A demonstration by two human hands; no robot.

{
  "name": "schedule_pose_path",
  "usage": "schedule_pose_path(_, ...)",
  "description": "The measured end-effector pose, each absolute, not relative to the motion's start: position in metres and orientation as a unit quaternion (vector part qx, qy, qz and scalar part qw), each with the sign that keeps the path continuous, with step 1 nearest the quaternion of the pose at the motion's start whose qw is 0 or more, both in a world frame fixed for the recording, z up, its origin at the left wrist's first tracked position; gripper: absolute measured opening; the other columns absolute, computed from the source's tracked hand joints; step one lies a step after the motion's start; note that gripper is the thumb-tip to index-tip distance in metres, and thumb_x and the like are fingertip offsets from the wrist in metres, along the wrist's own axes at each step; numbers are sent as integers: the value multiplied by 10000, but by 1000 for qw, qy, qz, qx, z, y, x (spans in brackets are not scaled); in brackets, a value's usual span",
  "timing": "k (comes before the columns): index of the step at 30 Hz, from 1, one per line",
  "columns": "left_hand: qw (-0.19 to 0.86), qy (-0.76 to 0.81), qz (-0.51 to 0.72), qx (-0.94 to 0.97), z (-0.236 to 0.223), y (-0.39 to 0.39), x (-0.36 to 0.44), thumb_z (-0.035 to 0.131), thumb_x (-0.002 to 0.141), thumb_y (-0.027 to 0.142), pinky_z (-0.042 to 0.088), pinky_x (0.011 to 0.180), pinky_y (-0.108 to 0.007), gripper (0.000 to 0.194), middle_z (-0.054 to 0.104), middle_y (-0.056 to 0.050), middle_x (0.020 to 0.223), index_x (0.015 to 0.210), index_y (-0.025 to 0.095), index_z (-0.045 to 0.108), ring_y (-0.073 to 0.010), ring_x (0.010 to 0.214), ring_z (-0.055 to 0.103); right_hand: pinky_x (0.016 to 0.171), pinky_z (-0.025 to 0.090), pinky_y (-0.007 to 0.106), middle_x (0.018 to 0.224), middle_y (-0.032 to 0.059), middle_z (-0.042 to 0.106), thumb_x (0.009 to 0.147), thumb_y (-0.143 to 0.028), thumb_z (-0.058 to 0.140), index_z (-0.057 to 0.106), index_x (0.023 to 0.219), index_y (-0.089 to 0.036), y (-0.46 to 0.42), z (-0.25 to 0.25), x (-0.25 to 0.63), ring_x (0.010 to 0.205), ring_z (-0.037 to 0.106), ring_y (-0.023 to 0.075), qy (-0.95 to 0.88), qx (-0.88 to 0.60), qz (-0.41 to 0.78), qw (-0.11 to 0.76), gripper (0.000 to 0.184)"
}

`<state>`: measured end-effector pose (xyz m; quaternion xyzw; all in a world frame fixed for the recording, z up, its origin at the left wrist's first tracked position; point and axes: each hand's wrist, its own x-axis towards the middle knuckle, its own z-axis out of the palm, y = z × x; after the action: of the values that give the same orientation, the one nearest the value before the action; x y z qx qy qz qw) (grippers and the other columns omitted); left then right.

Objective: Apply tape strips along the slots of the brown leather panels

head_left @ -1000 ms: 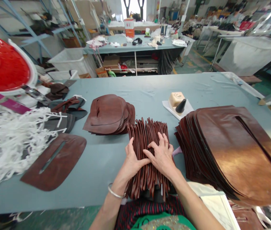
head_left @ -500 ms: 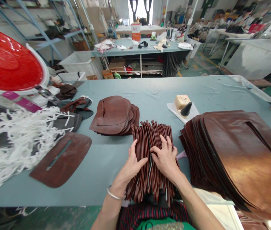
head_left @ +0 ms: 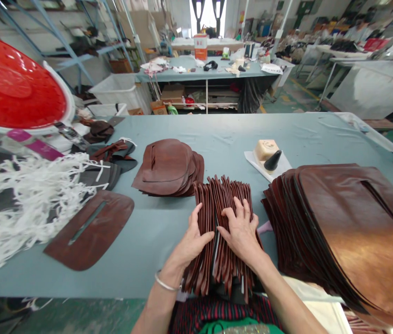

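A thick row of brown leather pieces [head_left: 203, 264] stands on edge near the table's front, packed face to face. My left hand [head_left: 192, 240] holds the left side of the row, fingers along its outer face and thumb over the top edges. On the right part, my right hand [head_left: 243, 234] grips the upper edges with bent fingers, its thumb by a narrow gap between pieces. The lower ends fan out towards my body. Some fingertips are hidden among the leather.
Flat stacks of slotted leather panels lie behind [head_left: 167, 167] and to the right [head_left: 349, 213]. One slotted panel [head_left: 92, 232] lies left, beside tangled white strips [head_left: 33, 208]. A cream block [head_left: 266, 149] and black cone [head_left: 273, 161] sit beyond. A red basin [head_left: 15, 83] stands at far left.
My right thumb and index finger have spread apart a little over the leather edges, and the gap there shows slightly wider. My left hand stays in place. The view has shifted slightly.
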<state>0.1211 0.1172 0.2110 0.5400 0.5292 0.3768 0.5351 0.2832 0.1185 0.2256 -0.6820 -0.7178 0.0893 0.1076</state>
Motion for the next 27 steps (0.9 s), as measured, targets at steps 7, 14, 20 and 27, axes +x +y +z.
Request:
schedule_pose_path(7, 655, 460, 389, 456, 215, 117, 122, 574, 793, 144, 208, 1183, -395, 839, 175, -96, 1572, 1475, 255, 97, -213, 1419, 270, 961, 289, 677, 1533, 114, 236, 846, -247, 618, 619, 1053, -318, 120, 230, 283, 1415, 148, 412, -729, -668, 106, 107, 218)
schedule_pose_path(14, 671, 433, 388, 460, 217, 117, 117, 582, 818, 170, 242, 1175, -368, 838, 221, -106, 1569, 1479, 238, 71, -228, 1426, 265, 962, 265, 673, 1517, 155, 260, 791, -597, 622, 609, 1052, -280, 120, 228, 273, 1403, 137, 437, -718, -679, 94, 125, 411)
schedule_pose_path(20, 654, 444, 402, 462, 204, 116, 104, 635, 780, 185, 315, 1134, -437, 925, 234, -126, 1537, 1476, 286, 35, -264, 1348, 394, 998, 240, 643, 1541, 175, 213, 735, -425, 677, 547, 1124, -219, 121, 223, 265, 1420, 96, 402, -697, -706, 75, 105, 459)
schedule_pose_path(27, 585, 507, 422, 472, 196, 118, 112, 582, 716, 92, 269, 1155, -479, 967, 344, -150, 1484, 1461, 235, -18, -253, 1312, 441, 968, 242, 688, 1568, 220, 94, 691, -478, 656, 441, 1288, -146, 127, 221, 249, 1423, 16, 419, -679, -728, 69, 61, 716)
